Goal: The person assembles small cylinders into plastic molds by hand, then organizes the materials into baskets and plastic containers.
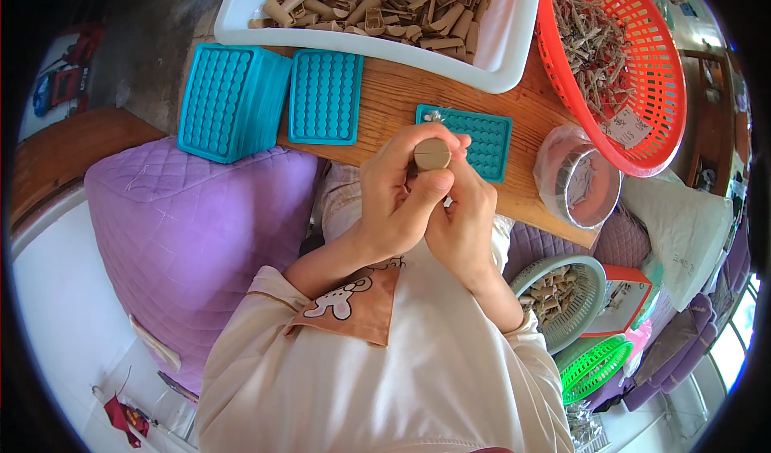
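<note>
My left hand [397,188] and my right hand [466,208] are pressed together over my lap, both closed around a small tan cylinder [432,155] whose round end faces up. Just beyond them a teal tray with rows of round holes [482,136] lies flat on the wooden board [401,99], with one small piece in its near-left corner. My forearms in cream sleeves come up from the lower edge.
A white tray [514,43] holds several tan cylinders. A red basket [650,75] holds thin metal pieces. Teal trays: a stack [229,99], a single [325,95]. A plastic-lined bowl [582,184], grey-green basket [574,304], green basket [594,365] and purple cushion [185,228] surround me.
</note>
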`<state>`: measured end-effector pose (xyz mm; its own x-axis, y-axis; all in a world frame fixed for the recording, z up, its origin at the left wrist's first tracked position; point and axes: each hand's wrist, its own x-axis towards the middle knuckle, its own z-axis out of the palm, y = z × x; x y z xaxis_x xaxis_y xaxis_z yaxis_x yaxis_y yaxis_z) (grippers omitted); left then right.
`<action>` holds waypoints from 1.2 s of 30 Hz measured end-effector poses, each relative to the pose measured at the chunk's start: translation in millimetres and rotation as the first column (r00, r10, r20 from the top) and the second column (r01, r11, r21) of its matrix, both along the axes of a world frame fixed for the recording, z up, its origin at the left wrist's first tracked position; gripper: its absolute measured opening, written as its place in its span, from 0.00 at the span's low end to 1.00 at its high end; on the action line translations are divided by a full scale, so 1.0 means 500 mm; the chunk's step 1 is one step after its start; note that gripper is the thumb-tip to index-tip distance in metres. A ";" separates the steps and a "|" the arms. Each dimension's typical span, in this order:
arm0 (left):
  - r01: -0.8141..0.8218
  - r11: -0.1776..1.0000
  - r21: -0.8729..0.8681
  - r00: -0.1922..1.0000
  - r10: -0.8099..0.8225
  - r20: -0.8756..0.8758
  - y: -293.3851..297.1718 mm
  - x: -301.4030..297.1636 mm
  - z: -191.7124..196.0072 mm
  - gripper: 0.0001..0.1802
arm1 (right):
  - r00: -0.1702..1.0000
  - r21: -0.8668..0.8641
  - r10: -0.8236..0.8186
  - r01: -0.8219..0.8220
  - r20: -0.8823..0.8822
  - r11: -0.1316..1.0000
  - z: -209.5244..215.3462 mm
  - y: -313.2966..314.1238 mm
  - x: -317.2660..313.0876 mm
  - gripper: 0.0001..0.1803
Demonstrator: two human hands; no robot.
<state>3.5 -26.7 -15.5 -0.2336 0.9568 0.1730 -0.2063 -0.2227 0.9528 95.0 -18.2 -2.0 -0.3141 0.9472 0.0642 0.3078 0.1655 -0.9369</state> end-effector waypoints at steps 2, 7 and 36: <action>0.035 0.999 -0.022 0.999 -0.035 0.004 0.006 0.002 -0.008 0.14 | 1.000 -0.056 -0.004 0.003 -0.005 0.998 -0.008 0.004 0.005 0.10; 0.201 0.977 -0.071 0.942 -0.173 0.288 0.004 0.012 -0.024 0.18 | 0.996 -0.237 0.063 -0.077 -0.067 0.968 0.006 0.010 0.053 0.13; 0.695 0.691 -0.199 0.270 0.006 0.963 0.012 -0.012 -0.022 0.21 | 0.654 0.051 -0.039 0.000 0.756 0.999 -0.097 0.117 0.366 0.07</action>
<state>-2.5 -20.5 -26.6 0.4867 0.7845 -0.3843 -0.8454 0.5338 0.0190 277.9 40.2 -50.3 -0.2535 0.9561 -0.1472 0.9102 0.1843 -0.3709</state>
